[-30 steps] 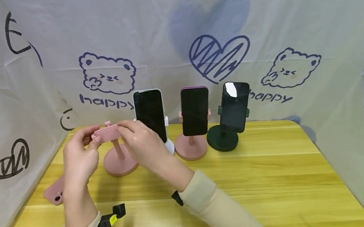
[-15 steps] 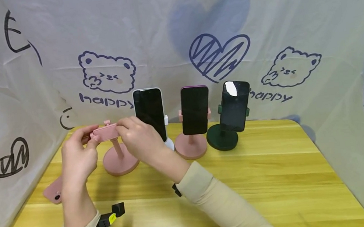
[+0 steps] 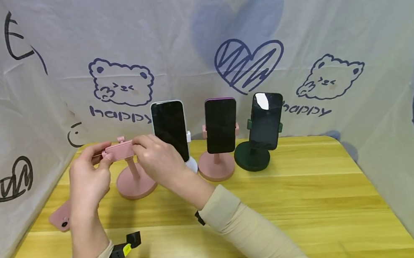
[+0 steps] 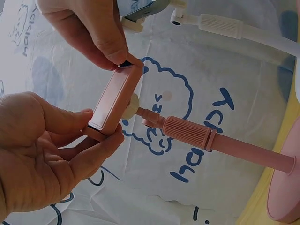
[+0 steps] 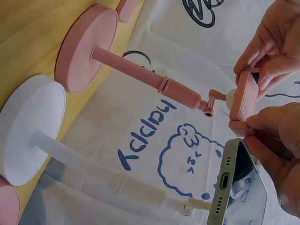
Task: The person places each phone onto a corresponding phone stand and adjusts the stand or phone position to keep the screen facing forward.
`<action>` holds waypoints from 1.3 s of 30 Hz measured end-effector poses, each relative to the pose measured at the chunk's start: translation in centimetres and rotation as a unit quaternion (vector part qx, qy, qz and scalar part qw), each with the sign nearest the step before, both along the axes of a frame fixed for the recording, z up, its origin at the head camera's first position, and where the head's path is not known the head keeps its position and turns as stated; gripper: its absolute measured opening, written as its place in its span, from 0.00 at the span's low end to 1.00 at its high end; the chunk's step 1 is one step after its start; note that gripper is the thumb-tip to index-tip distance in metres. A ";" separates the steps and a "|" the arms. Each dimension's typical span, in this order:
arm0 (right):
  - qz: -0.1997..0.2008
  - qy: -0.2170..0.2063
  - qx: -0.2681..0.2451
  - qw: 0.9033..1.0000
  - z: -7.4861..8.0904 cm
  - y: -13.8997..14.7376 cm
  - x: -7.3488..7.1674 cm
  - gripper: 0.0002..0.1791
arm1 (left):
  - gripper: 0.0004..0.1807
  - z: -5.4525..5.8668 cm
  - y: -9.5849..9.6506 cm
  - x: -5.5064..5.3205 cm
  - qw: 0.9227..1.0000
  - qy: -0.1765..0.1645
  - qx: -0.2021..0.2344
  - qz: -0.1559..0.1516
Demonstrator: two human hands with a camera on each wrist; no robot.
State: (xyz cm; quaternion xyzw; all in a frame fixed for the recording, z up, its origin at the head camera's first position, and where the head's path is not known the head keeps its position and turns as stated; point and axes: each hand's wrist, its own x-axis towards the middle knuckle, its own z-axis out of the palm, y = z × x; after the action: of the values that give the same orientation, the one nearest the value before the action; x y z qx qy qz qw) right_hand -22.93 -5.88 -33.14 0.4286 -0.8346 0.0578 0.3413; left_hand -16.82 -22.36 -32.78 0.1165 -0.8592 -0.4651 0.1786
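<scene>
A pink phone stand (image 3: 136, 182) with a round base stands at the table's left. Its clamp head (image 4: 115, 98) is pinched at both ends. My left hand (image 3: 89, 179) holds the left end between thumb and fingers. At the opposite end, my right hand (image 3: 160, 157) pinches the clamp with thumb and fingertips. In the left wrist view a dark gap shows at each end of the clamp. A pink phone (image 3: 61, 216) lies face down on the table, partly hidden by my left wrist.
A phone in a white stand (image 5: 35, 126) is close beside my right hand. Further right, a second pink stand (image 3: 216, 166) and a dark green stand (image 3: 252, 156) each hold a phone upright. A printed cloth (image 3: 184, 55) hangs behind the wooden table (image 3: 313, 202).
Both hands keep their hold on the clamp head and have hardly moved. The view has shifted very slightly.
</scene>
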 end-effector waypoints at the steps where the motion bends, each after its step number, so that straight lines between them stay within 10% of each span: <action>1: 0.001 0.000 -0.002 1.000 -0.1 0.0 0.0 0.11 | 0.22 0.0 0.0 0.0 1.000 0.002 -0.002 -0.001; 18: 0.011 0.008 -0.024 1.000 -0.3 0.0 -0.1 0.11 | 0.26 -3.1 -3.9 -0.9 0.983 0.163 -0.027 0.074; 25: 0.005 0.002 -0.006 1.000 -0.4 0.0 -0.1 0.12 | 0.33 -5.7 -8.4 -1.2 0.992 -0.026 -0.119 0.019; 30: 0.006 0.003 -0.002 1.000 -0.4 0.0 -0.1 0.12 | 0.43 -7.7 -10.6 -1.7 0.965 -0.128 -0.223 -0.054; 39: -0.003 0.009 0.006 1.000 -0.3 0.0 0.1 0.12 | 0.54 -9.9 -12.3 -2.1 0.912 -0.213 -0.309 -0.165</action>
State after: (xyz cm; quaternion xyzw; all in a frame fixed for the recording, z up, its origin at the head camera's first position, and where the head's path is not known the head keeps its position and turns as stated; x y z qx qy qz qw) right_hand -22.85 -5.85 -33.42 0.4285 -0.8332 0.0478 0.3461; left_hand -18.88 -34.69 -42.69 0.0086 -0.9847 -0.1632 -0.0611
